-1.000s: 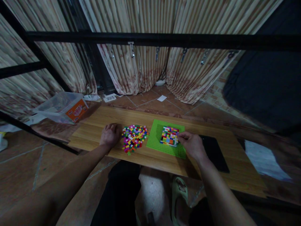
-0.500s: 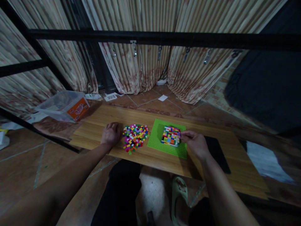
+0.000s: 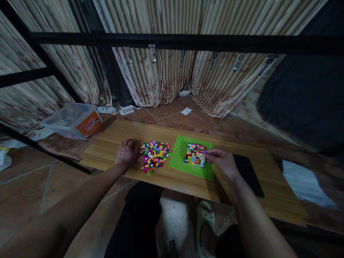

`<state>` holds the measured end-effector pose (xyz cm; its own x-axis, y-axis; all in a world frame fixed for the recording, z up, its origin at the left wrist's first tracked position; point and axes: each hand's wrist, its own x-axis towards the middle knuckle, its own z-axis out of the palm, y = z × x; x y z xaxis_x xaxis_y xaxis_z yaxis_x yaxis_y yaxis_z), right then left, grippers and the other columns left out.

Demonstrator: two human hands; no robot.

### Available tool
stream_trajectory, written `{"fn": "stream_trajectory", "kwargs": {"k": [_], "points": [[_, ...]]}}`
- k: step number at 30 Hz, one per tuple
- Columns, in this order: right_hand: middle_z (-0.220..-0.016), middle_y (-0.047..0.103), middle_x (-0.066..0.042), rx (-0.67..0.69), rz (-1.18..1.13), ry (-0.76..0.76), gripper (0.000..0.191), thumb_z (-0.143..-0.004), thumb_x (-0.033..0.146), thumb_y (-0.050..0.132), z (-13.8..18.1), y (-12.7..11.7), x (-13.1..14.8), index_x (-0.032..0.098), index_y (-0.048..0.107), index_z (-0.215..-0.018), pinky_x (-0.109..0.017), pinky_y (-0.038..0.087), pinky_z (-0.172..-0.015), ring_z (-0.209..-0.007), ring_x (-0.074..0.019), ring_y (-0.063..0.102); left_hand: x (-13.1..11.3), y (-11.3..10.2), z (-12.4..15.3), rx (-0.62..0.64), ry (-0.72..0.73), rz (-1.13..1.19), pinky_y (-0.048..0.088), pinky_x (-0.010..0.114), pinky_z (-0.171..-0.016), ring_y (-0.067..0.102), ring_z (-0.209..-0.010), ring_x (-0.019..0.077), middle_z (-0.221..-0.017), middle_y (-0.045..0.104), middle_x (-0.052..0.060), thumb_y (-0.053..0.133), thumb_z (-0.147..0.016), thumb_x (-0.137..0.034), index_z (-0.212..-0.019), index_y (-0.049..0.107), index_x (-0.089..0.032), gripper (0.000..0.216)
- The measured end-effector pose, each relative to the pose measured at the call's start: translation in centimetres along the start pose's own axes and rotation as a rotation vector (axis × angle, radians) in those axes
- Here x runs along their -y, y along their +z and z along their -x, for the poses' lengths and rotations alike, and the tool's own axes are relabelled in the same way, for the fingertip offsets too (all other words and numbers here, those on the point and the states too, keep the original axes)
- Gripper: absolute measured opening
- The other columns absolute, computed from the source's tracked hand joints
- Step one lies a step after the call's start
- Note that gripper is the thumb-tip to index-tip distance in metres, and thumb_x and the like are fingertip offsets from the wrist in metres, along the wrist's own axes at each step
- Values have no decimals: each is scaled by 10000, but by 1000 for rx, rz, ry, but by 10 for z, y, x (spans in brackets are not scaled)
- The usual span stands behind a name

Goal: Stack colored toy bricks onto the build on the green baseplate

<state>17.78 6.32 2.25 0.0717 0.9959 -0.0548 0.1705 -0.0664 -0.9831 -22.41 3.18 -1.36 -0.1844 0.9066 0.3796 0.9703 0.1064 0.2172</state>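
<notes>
A block of many-coloured building bricks [image 3: 195, 155] stands on a green studded baseplate [image 3: 177, 157]. My right hand [image 3: 222, 163] is at the block's right edge, thumb and fingertips pinched together against it. Whatever is between those fingertips is too small and hidden to name. Left of the baseplate lies a loose pile of small coloured bricks [image 3: 154, 156]. My left hand [image 3: 127, 153] rests on the wooden table just left of that pile, its fingers curled in and no brick showing in it.
The wooden table [image 3: 107, 147] also bears a flat black panel [image 3: 248, 175] beside my right forearm. A clear plastic box [image 3: 71, 122] with an orange label sits beyond the table's left end. A black metal bar [image 3: 172, 39] crosses in front of the curtains.
My right hand stays at the block's right edge with almost no shift. The left hand and the brick pile look the same; the camera view moves very slightly.
</notes>
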Motion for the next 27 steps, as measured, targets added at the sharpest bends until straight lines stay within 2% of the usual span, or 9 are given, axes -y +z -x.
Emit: {"fn": "stream_trajectory", "kwargs": {"k": [4,19,23,25,27], "points": [[-676,711,-34,21,-71,52,376,-434,396,865,0,-1,1,179,710,-698,-347,569,-654,-609,-174,656,0,0,0,5,6,-12,418,433,-1009,545,-1109,299,-1191,629,153,402,-894,-311,-1131,628,-125,377],[-644,706,-45,23,-74,42,360,-470,456,831,-2,4,-3,192,699,-677,-341,560,-583,-544,-172,634,1,0,0,0,3,-1,424,454,-996,556,-1096,302,-1174,637,163,409,-890,-311,-1135,624,-132,372],[-709,721,-56,-54,21,12,379,-557,494,773,-4,0,-6,185,716,-769,-332,548,-599,-635,-197,664,0,-1,0,-7,4,9,425,450,-996,557,-1095,301,-1169,641,158,410,-890,-314,-1123,631,-136,367],[-801,735,-65,-85,87,-53,379,-618,491,736,-4,1,-6,184,720,-840,-354,549,-674,-728,-213,675,0,-1,0,-8,6,13,423,443,-999,558,-1094,298,-1168,642,154,408,-892,-312,-1118,634,-138,364],[-910,736,-80,-61,148,-127,387,-667,477,712,-3,4,-3,185,715,-920,-389,539,-768,-828,-231,674,0,0,0,-8,7,14,424,442,-999,556,-1095,299,-1168,641,157,409,-892,-313,-1119,633,-135,365]]}}
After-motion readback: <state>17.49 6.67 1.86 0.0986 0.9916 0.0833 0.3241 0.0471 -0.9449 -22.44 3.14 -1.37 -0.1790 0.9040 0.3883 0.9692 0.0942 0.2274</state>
